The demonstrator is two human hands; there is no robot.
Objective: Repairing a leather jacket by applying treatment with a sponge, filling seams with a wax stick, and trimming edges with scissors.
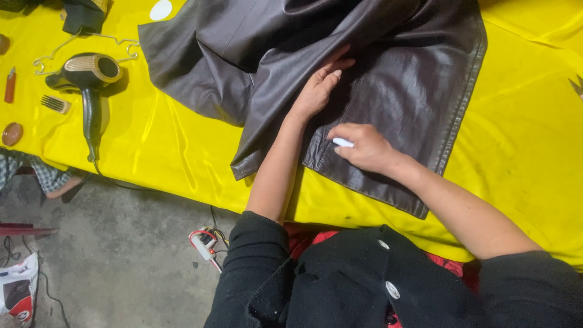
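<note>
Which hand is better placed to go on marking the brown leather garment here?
Right, probably. The right hand already pinches a small white piece, likely chalk, with its tip on the brown leather garment. The left hand lies flat on a fold further up, seemingly pinning the leather.

Dark brown glossy leather garment [388,79], plain, centre to 1 o'clock. Bright yellow satin table cover [164,146] beneath, plain, faint smudges. Small white piece [343,143] in right hand [367,149], at centre. White oval disc [161,10] at 11 o'clock. Hair dryer [90,79] at 10 o'clock: black body, beige ribbed band. Red lighter [10,85] at 9 o'clock. Brown round lids [12,133] at left edge. Black sleeves [255,255], black cardigan, white buttons [392,290], red cloth beneath, at 6 o'clock. Grey concrete floor [121,255] at 7 o'clock.
</note>
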